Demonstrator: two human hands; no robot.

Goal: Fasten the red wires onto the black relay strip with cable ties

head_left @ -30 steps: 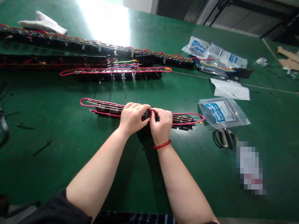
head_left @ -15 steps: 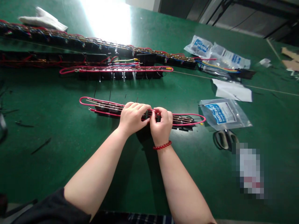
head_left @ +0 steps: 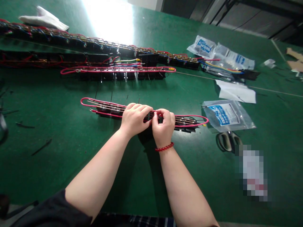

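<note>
A long black terminal strip (head_left: 110, 108) lies on the green table, with thin metal rods along it and a red cable (head_left: 192, 115) looped round at both ends. My left hand (head_left: 136, 118) is wrapped over the strip's middle, fingers closed on strip and cable. Beside it, my right hand (head_left: 164, 124) pinches thumb and forefinger together at the red cable. What sits in that pinch is too small and hidden to make out. Thin black cable ties (head_left: 111, 96) stick up from the strip's far side, left of my hands.
Behind lie a similar strip with red cable (head_left: 151, 75) and a long wired assembly (head_left: 94, 44). To the right are a clear plastic bag (head_left: 224, 116), scissors (head_left: 226, 141), white paper (head_left: 234, 91) and more bags (head_left: 234, 58). A white glove (head_left: 44, 20) lies far left.
</note>
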